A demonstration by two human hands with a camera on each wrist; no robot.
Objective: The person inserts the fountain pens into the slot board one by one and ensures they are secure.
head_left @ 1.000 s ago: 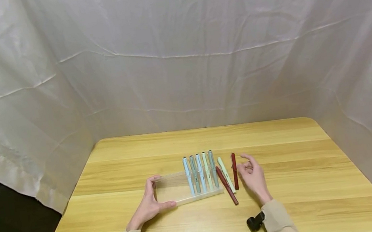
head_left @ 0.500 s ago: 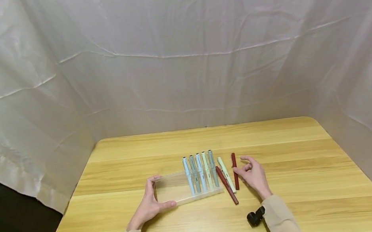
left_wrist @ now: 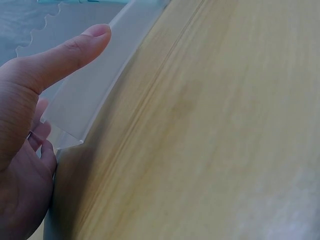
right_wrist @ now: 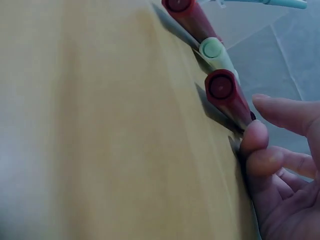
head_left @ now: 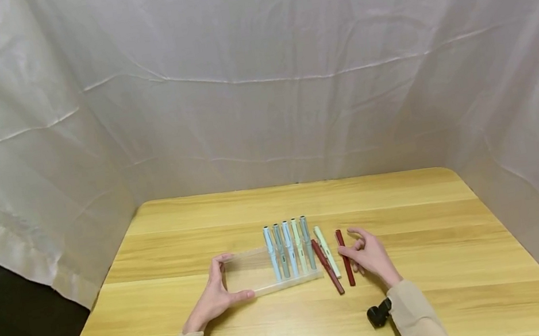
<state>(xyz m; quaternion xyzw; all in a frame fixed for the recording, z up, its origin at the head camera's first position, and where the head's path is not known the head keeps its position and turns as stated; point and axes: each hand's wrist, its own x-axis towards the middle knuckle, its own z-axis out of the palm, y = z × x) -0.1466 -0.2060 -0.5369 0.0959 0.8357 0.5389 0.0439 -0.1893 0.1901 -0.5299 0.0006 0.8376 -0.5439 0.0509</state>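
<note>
In the head view, my left hand [head_left: 216,298] grips the left end of a clear plastic pen tray [head_left: 248,271], thumb along the front wall and fingers at the back. Several pens in light blue, grey-green and pale green lie side by side in the tray's right part, such as a light blue pen [head_left: 270,249]. To the right, my right hand [head_left: 370,257] holds a red pen [head_left: 351,276] low at the table, one digit across it and the other fingertips [right_wrist: 256,136] by its side. The right wrist view shows this pen's round end toward the camera.
Between the tray and the held pen lie a dark red pen [head_left: 328,268] and a pale green pen [head_left: 327,252], close together and slanted. Beneath everything is a wooden table [head_left: 414,227]. A pale curtain [head_left: 260,105] hangs behind and at both sides.
My right hand has moved onto the red pen, which has slid toward me and turned slightly, its near end to the right. The left hand and the tray stay as they were.
</note>
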